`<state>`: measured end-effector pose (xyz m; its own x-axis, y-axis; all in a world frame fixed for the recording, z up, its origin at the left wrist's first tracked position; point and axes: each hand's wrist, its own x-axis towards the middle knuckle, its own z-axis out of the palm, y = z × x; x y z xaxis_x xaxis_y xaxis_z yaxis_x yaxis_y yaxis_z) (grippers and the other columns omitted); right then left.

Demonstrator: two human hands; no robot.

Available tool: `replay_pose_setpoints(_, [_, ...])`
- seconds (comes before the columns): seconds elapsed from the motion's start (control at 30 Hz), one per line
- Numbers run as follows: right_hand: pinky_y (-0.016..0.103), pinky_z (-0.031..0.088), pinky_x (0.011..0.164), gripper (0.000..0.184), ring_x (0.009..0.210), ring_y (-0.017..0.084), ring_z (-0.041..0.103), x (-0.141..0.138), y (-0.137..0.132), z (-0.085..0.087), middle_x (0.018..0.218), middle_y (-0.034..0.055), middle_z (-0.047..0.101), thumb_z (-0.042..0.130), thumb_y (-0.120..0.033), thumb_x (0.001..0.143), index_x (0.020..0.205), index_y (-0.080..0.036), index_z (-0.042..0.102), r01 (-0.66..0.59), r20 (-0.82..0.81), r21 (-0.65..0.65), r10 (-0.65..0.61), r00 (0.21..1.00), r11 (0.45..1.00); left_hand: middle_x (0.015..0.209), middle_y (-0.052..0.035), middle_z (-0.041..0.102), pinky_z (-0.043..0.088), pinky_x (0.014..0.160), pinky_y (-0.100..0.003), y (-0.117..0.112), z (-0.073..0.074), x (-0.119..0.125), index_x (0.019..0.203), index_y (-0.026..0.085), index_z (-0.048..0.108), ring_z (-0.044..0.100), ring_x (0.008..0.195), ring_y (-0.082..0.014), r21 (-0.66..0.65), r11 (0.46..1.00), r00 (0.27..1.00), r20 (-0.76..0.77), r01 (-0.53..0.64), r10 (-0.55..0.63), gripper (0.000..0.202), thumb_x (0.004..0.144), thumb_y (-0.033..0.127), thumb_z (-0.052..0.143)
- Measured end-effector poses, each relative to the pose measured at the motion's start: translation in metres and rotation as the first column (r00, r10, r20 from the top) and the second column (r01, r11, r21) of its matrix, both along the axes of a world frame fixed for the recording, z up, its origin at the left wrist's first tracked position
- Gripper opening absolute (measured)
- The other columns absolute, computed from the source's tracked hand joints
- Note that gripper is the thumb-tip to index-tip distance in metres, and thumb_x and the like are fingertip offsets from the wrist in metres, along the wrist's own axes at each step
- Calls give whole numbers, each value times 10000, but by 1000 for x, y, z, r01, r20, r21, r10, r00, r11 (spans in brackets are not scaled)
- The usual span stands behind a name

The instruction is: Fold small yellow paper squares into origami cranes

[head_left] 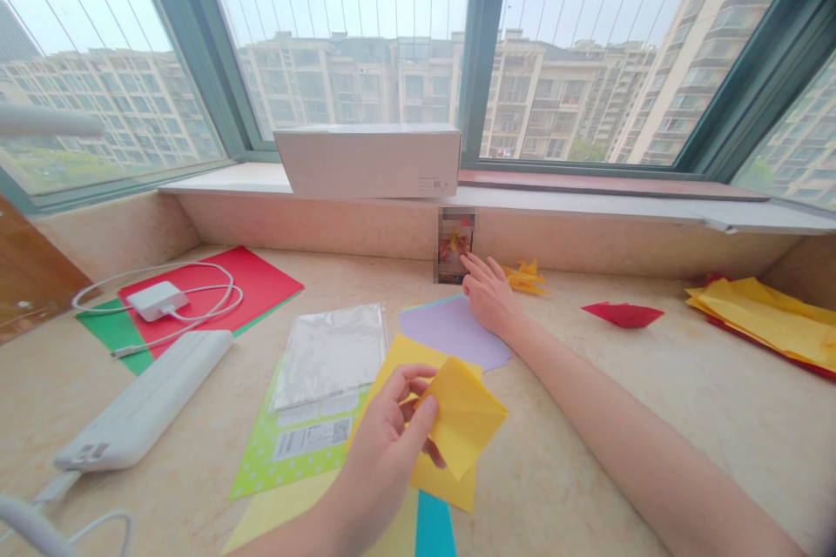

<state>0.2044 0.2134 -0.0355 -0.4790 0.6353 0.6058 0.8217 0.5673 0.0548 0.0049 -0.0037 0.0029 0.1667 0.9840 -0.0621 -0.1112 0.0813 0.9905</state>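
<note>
Yellow paper (465,418) (left fingers (423,420) pinching, right fingers (482,272) extended) points one corner rightward, long axis unclear.

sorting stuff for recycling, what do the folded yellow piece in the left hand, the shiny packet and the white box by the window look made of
Folded yellow piece: matte paper, judging by its crisp creases and thin edges. Shiny packet: probably clear plastic film, since it wrinkles and catches glare. White box: likely smooth cardboard, flat-sided with small print, though plastic is possible.
</note>
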Motion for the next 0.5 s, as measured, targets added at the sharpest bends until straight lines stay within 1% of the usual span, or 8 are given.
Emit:
replay_pose_setpoints(0.1, [530, 272, 1175, 237, 1423, 254, 405, 0, -3, 1, 1463, 132, 534, 472, -46, 862, 756, -197, 620, -6, -22, 10, 6, 1000, 1000, 951, -5, 556, 556, 543, -258, 2, -2, 1, 1190, 258, 469, 618, 668, -129, 36, 999, 999, 50, -12, 10, 326, 932, 426, 578])
replay_pose_setpoints(0.2, [508, 265, 1182, 247, 1391, 239, 449, 0, -10, 7, 1441, 111, 563, 463, -53, 881, 773, -204, 624, -14, -57, 30, 15, 998, 999, 964, 1, 555, 559, 555, -256, 3, -2, 0, 1088, 251, 475, 629, 699, -132, 64, 998, 999, 51, -15, 12, 244, 937, 416, 572])
replay_pose_setpoints(0.27, [491, 256, 1187, 258, 1366, 229, 477, 0, -16, 14, 1420, 85, 587, 454, -63, 901, 787, -213, 631, -13, -90, 49, 17, 996, 999, 945, 9, 552, 552, 562, -250, 3, -3, -1, 1022, 238, 478, 632, 686, -124, 73, 997, 1000, 30, -8, 6, 201, 947, 407, 557])
replay_pose_setpoints(0.33, [489, 258, 1182, 266, 1347, 233, 494, -2, -25, 23, 1400, 78, 604, 440, -74, 915, 809, -215, 639, 6, -134, 73, 4, 991, 997, 933, 13, 553, 543, 571, -245, 4, -5, -2, 1004, 227, 487, 637, 664, -115, 80, 997, 1000, 5, 8, -9, 181, 961, 397, 534])
replay_pose_setpoints(0.4, [491, 300, 1154, 264, 1323, 245, 511, -6, -39, 33, 1372, 93, 622, 426, -78, 912, 841, -210, 644, 16, -227, 70, 0, 974, 997, 931, 9, 552, 541, 580, -245, 5, -9, -4, 1006, 216, 504, 644, 662, -114, 87, 996, 1000, -13, 18, -17, 186, 962, 395, 527])
replay_pose_setpoints(0.43, [479, 339, 1127, 259, 1298, 247, 530, -8, -49, 37, 1342, 99, 640, 427, -77, 900, 853, -208, 645, -6, -322, 35, 17, 947, 999, 939, 4, 555, 542, 583, -248, 6, -10, -4, 1013, 211, 513, 646, 662, -116, 91, 996, 1000, -17, 17, -16, 195, 958, 398, 531])
replay_pose_setpoints(0.5, [464, 405, 1069, 235, 1247, 253, 567, -13, -78, 44, 1291, 115, 661, 434, -100, 888, 896, -204, 645, -93, -516, -99, 29, 856, 991, 958, -9, 566, 548, 586, -257, 8, -13, -5, 1036, 204, 528, 648, 658, -118, 98, 995, 1000, -18, 9, -7, 223, 946, 408, 544])
